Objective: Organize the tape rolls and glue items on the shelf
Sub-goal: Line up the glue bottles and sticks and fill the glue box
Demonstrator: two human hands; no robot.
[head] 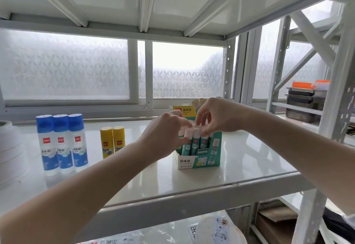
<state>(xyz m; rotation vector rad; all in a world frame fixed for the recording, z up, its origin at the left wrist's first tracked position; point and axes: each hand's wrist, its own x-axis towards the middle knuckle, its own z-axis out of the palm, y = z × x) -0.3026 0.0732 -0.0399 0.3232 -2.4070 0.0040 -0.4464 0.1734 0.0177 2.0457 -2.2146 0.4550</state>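
A green and white display box (199,162) of glue sticks stands on the white shelf (192,182), right of centre. Several green glue sticks with white caps (196,140) stand upright in it. My left hand (165,134) reaches in from the left and pinches the cap of the front-left stick. From the right, my right hand (217,114) comes over the box, its fingertips pinching stick caps in the middle. Three blue-capped liquid glue bottles (61,143) stand in a row at the left. Two yellow glue sticks (113,141) stand beside them.
White tape rolls (9,151) are stacked at the far left edge. A frosted window (76,66) backs the shelf. Dark bins with orange lids (305,99) sit on a neighbouring rack at the right. Plastic-wrapped packages (211,230) lie on the shelf below.
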